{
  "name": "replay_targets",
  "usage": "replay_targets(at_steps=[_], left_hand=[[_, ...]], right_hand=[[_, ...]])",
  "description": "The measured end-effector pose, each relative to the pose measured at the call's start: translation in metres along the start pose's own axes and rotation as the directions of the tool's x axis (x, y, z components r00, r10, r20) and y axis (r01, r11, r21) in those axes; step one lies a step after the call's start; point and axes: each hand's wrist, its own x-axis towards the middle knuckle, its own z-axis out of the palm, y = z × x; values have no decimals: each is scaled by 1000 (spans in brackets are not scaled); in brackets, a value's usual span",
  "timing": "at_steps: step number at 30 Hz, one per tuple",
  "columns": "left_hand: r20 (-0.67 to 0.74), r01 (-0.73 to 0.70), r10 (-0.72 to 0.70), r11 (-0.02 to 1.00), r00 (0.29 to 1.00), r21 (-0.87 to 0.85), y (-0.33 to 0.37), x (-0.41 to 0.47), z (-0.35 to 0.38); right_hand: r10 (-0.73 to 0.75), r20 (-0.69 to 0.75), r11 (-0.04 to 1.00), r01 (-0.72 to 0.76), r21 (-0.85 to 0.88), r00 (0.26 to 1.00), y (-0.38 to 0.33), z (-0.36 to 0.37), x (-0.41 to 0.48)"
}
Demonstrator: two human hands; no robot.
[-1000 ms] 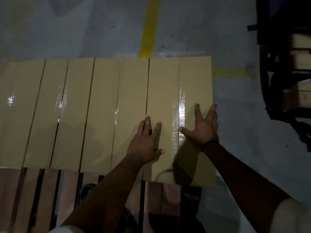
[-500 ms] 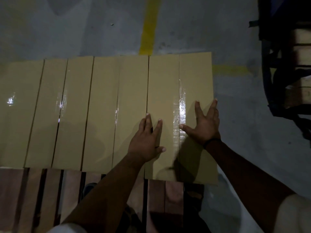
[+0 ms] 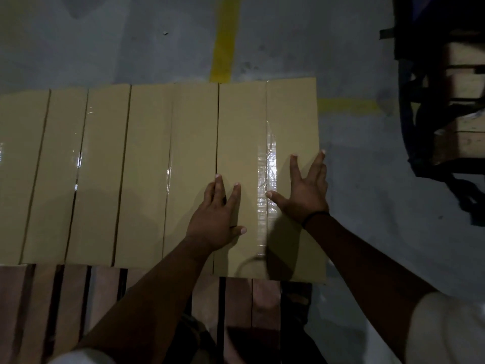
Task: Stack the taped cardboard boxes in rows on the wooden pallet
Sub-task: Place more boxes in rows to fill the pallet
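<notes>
Cardboard boxes point(image 3: 147, 174) lie side by side in one row across the far part of the wooden pallet point(image 3: 73, 306), their long tops running away from us and each sealed down the middle with shiny clear tape. We have both hands on the rightmost box point(image 3: 267, 122), which closes the row at the pallet's right end and touches its neighbour along a thin dark seam. Our left hand point(image 3: 217, 219) lies flat on the left half of that box's top, fingers stretched forward and slightly spread, gripping nothing. Our right hand point(image 3: 307, 190) lies flat on the right half near the box's outer edge, fingers splayed wide, thumb reaching onto the tape strip point(image 3: 266, 179); a dark band circles that wrist. Bare pallet slats show nearest us. Beyond the boxes, a yellow floor line point(image 3: 225, 38) crosses grey concrete.
</notes>
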Motion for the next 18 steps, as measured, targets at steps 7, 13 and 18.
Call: replay_targets(at_steps=[7, 13, 18], left_hand=[[-44, -5, 5, 1000, 999, -7, 9, -9, 11], [-97, 6, -10, 999, 995, -44, 14, -22, 27], [-98, 47, -57, 994, 994, -97, 16, -38, 39]], right_hand=[[-101, -15, 963, 94, -252, 995, 4, 19, -16], [-129, -44, 935, 107, -337, 991, 7, 35, -37], [-30, -136, 973, -3, -230, 990, 13, 35, -50]])
